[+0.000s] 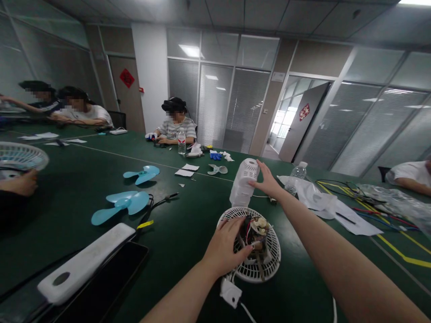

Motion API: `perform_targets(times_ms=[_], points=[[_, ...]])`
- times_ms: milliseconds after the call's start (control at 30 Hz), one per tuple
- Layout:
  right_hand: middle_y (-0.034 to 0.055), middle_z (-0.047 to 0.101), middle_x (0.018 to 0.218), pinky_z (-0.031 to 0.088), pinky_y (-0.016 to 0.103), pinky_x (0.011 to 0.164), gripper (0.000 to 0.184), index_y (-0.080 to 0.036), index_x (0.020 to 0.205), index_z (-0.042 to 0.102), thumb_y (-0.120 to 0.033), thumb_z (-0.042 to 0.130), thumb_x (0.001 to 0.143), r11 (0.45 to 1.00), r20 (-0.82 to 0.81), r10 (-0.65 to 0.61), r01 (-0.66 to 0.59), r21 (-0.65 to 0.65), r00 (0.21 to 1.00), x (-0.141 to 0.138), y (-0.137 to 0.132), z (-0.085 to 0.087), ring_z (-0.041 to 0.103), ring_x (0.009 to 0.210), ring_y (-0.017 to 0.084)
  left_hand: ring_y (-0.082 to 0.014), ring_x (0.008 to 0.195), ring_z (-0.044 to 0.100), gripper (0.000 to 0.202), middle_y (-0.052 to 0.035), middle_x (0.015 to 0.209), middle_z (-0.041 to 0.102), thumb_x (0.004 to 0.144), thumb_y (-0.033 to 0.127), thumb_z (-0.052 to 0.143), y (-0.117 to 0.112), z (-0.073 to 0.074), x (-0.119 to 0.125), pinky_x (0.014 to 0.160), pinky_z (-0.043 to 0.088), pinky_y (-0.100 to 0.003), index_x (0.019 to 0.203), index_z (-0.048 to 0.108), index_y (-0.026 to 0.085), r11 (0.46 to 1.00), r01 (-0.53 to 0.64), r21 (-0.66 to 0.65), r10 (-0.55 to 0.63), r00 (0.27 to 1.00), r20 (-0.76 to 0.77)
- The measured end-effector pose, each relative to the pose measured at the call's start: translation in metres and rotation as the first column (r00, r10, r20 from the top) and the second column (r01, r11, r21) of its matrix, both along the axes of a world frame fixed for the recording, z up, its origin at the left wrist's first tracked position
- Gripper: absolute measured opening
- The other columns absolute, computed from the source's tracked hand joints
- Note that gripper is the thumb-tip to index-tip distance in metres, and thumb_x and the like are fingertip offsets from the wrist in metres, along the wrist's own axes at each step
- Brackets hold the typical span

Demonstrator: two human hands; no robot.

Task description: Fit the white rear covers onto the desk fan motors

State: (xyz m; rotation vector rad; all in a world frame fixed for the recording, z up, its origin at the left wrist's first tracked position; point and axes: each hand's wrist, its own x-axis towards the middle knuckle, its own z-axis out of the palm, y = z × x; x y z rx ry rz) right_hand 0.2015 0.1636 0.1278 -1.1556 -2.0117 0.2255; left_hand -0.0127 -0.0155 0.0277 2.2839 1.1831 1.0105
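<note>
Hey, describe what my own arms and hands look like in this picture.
Your left hand and right hand are both ungloved, with no rings that I can make out. The left forearm and right forearm are bare as far as the view shows: no sleeves, watch, bracelet, cables or markings visible.

A black smartphone point(109, 285) lies left of the left hand point(226, 246); right of the right hand point(269, 181) stands a capped clear plastic bottle point(299, 172), and farther right lies white paper point(363, 225) bearing a black pen point(345, 218)
</note>
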Motion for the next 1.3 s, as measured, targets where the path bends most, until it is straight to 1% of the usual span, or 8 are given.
perform_targets(times_ms=[133, 367, 467, 567, 667, 833, 967, 1300], points=[[0.0080, 0.039, 0.150, 0.050, 0.049, 0.101, 0.087, -0.031, 0.143, 0.034, -0.043, 0.077, 0.068, 0.997, -0.050, 0.056, -0.058, -0.043, 0.997, -0.003, 0.006, -0.001, 0.050, 0.130, 0.031, -0.0275, 0.137, 0.042, 0.077, -0.0074, 0.148, 0.046, 0.081, 0.045, 0.063, -0.001, 0.004, 0.001, 0.118, 0.025, -0.050, 0.148, 0.030, 0.026, 1.000, 0.013, -0.018, -0.013, 1.000, 0.015], [0.0128, 0.046, 0.144, 0.057, 0.055, 0.086, 0.089, -0.032, 0.143, 0.030, -0.050, 0.076, 0.069, 0.998, -0.173, -0.049, 0.041, -0.050, 0.984, 0.004, 0.003, 0.016, 0.067, 0.104, 0.033, -0.0285, 0.135, 0.043, 0.075, -0.0074, 0.146, 0.048, 0.081, 0.045, 0.063, -0.002, 0.005, 0.002, 0.117, 0.025, -0.052, 0.146, 0.032, 0.027, 1.000, -0.002, -0.027, 0.003, 0.999, 0.044], [0.0105, 0.042, 0.148, 0.055, 0.055, 0.093, 0.090, -0.035, 0.144, 0.030, -0.048, 0.078, 0.069, 0.999, -0.249, -0.051, 0.054, 0.002, 0.967, 0.009, -0.018, 0.030, 0.061, 0.115, 0.035, -0.0290, 0.134, 0.045, 0.074, -0.0079, 0.145, 0.049, 0.081, 0.044, 0.064, -0.001, 0.004, 0.002, 0.116, 0.027, -0.052, 0.146, 0.033, 0.026, 1.000, -0.003, -0.024, 0.004, 0.999, 0.052], [0.0076, 0.045, 0.146, 0.056, 0.054, 0.092, 0.090, -0.042, 0.146, 0.024, -0.048, 0.076, 0.073, 1.000, -0.379, 0.006, -0.007, 0.000, 0.925, 0.017, -0.062, 0.035, 0.060, 0.116, 0.035, -0.0291, 0.135, 0.044, 0.072, -0.0077, 0.145, 0.049, 0.082, 0.044, 0.063, -0.001, 0.002, 0.004, 0.117, 0.026, -0.053, 0.145, 0.034, 0.026, 1.000, 0.000, -0.008, 0.001, 0.998, 0.055], [0.0054, 0.046, 0.146, 0.055, 0.054, 0.093, 0.090, -0.046, 0.148, 0.018, -0.048, 0.073, 0.077, 0.997, -0.453, 0.048, -0.072, -0.037, 0.890, 0.026, -0.118, 0.021, 0.060, 0.117, 0.034, -0.0295, 0.134, 0.044, 0.069, -0.0086, 0.145, 0.049, 0.084, 0.044, 0.061, 0.000, -0.002, 0.006, 0.117, 0.025, -0.054, 0.145, 0.035, 0.025, 1.000, 0.000, 0.003, 0.000, 0.999, 0.046], [0.0071, 0.037, 0.154, 0.047, 0.055, 0.102, 0.096, -0.041, 0.152, 0.009, -0.050, 0.070, 0.079, 0.996, -0.507, 0.058, -0.083, -0.028, 0.860, 0.029, -0.181, -0.029, 0.050, 0.129, 0.035, -0.0291, 0.132, 0.046, 0.064, -0.0106, 0.143, 0.051, 0.085, 0.039, 0.060, 0.003, -0.010, 0.009, 0.116, 0.026, -0.052, 0.142, 0.039, 0.021, 0.999, 0.000, 0.037, -0.002, 0.999, 0.042], [0.0095, 0.031, 0.157, 0.044, 0.057, 0.104, 0.102, -0.036, 0.154, 0.003, -0.051, 0.070, 0.079, 0.995, -0.403, 0.074, -0.093, -0.027, 0.912, 0.028, -0.191, -0.055, 0.047, 0.131, 0.036, -0.0290, 0.133, 0.044, 0.064, -0.0099, 0.145, 0.048, 0.085, 0.037, 0.060, 0.005, -0.013, 0.009, 0.116, 0.027, -0.051, 0.144, 0.038, 0.023, 0.998, 0.009, 0.060, -0.011, 1.000, 0.028], [0.0084, 0.026, 0.157, 0.036, 0.058, 0.110, 0.098, -0.034, 0.154, 0.000, -0.048, 0.066, 0.083, 0.991, -0.076, 0.132, -0.134, -0.022, 0.988, 0.028, -0.196, -0.071, 0.035, 0.139, 0.035, -0.0274, 0.129, 0.046, 0.055, -0.0122, 0.139, 0.051, 0.086, 0.030, 0.058, 0.002, -0.014, 0.014, 0.111, 0.035, -0.045, 0.138, 0.040, 0.020, 0.998, 0.039, 0.051, -0.044, 0.993, 0.106]])
